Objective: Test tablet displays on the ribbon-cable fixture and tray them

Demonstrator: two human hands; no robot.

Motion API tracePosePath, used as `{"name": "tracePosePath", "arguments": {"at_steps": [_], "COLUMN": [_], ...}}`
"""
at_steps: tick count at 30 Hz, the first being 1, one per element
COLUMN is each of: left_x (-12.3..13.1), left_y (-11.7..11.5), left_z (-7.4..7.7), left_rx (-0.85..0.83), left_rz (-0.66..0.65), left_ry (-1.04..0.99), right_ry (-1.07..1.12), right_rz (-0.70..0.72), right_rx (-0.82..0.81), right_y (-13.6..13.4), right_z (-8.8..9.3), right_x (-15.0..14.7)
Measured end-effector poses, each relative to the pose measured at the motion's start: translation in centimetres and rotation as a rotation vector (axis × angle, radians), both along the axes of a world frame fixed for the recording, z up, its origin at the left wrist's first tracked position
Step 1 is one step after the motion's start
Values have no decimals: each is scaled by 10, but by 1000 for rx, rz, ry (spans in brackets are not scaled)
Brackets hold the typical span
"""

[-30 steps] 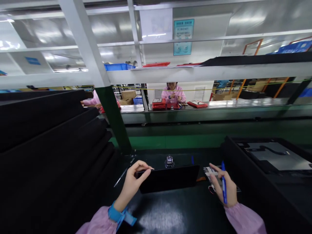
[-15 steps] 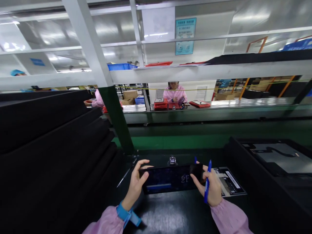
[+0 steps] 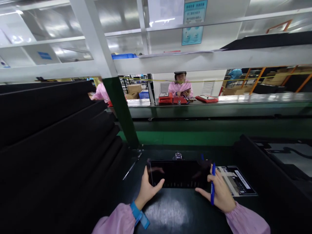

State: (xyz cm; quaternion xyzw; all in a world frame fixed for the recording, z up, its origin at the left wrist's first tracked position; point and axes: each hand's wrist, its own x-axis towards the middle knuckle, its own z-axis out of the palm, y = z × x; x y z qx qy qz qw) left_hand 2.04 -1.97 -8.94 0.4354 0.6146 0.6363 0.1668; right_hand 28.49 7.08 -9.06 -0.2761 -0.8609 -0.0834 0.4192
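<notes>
Between my two hands is a tablet (image 3: 180, 174) with a dark, glossy screen, raised above the dark bench. My left hand (image 3: 148, 188) grips its left end, thumb over the lower front edge. At the right end, my right hand (image 3: 219, 190) holds it, with the thumb near the lower edge and a blue pen (image 3: 213, 185) tucked between the fingers. A blue band (image 3: 138, 216) circles my left wrist. Behind the tablet stands a small metal tally counter (image 3: 178, 156). A flat panel with a white label (image 3: 241, 180) lies beside my right hand.
Stacked black trays (image 3: 60, 146) rise on the left. A thin silver tool (image 3: 132, 166) lies near them. On the right, a black tray (image 3: 275, 169) holds a grey panel. A green post (image 3: 123, 112) stands ahead. Across the line sits a person in pink (image 3: 180, 87) by red stacks (image 3: 165, 98).
The tablet's screen has gone from showing a clock and blue bar to dark. Both hands have shifted their grip on it, and the whole view has swung slightly.
</notes>
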Motion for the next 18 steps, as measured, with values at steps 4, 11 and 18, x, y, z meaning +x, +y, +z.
{"name": "tracePosePath", "arguments": {"at_steps": [4, 11, 18], "left_x": [3, 1, -1], "left_y": [1, 0, 2], "left_z": [6, 13, 25], "left_rx": [-17, -48, -129], "left_rz": [48, -22, -233], "left_ry": [19, -84, -470], "right_ry": [-20, 59, 176], "right_rz": [-31, 16, 53], "right_rx": [-43, -37, -408], "right_y": [2, -2, -1], "right_z": [0, 10, 37], "right_x": [-1, -6, -21]}}
